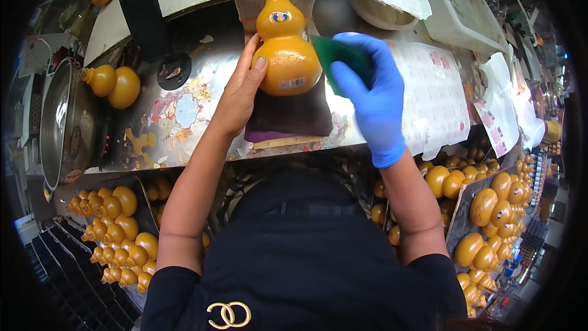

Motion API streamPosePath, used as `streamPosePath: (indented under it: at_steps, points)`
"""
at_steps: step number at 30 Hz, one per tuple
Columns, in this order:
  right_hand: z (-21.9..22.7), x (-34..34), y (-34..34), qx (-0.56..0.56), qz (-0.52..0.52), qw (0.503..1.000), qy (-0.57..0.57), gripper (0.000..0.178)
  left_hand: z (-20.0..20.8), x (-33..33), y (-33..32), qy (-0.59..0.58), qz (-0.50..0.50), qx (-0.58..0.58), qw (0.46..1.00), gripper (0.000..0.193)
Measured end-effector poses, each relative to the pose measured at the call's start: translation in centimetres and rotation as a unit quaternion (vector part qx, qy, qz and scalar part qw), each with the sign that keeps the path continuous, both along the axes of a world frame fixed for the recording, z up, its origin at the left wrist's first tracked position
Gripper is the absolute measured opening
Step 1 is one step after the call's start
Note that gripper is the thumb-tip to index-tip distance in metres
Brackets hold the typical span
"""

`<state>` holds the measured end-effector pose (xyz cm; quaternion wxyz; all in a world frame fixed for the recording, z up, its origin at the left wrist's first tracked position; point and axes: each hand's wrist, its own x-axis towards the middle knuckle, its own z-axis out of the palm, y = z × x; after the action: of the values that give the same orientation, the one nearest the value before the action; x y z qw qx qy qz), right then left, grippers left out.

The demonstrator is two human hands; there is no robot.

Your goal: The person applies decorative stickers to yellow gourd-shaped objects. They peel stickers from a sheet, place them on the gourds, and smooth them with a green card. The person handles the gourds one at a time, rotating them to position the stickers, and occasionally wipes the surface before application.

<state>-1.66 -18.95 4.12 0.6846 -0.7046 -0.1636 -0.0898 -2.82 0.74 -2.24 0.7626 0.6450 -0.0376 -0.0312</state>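
Observation:
A glossy amber-yellow gourd-shaped bottle (288, 55) lies on a dark padded rest (291, 113) at the middle of the bench, its neck pointing away from me. It bears a small round label on the upper bulb and a barcode sticker on the lower one. My bare left hand (245, 79) grips its left side, thumb on the lower bulb and the other fingers partly hidden. In a blue glove, my right hand (376, 92) pinches a dark green flat scraper (334, 52), bent in the grip. The scraper's edge is close to the bottle's right side; I cannot tell whether they touch.
Another gourd bottle (116, 84) rests at the left, beside a round metal pan (64, 122) and a phone (143, 15) on a stand. Printed label sheets (422, 92) cover the bench's right. Racks of several gourd bottles (119, 233) flank me. A white tray (462, 6) sits far right.

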Motion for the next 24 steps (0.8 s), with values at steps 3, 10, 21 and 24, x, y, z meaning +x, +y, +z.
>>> streamPosePath:
  at_steps: [3,10,21,24]
  points:
    - [-1.1,-0.6,0.7,-0.27,0.092,0.927,-0.242,0.024,0.0,0.1,0.0,0.002,-0.005,0.0,1.0,0.064]
    - [-2.1,-0.9,0.0,-0.375,0.169,0.84,-0.353,0.028,0.3,-0.2,-0.2,0.001,0.019,-0.007,1.0,0.063]
    - [1.6,7.1,0.6,-0.308,0.185,0.932,-0.052,0.034,1.1,-0.2,-0.7,-0.016,0.048,0.033,0.998,0.06]
    - [1.9,8.0,0.6,-0.32,0.19,0.928,-0.019,0.037,1.9,0.1,-1.8,-0.037,0.077,0.107,0.991,0.061]
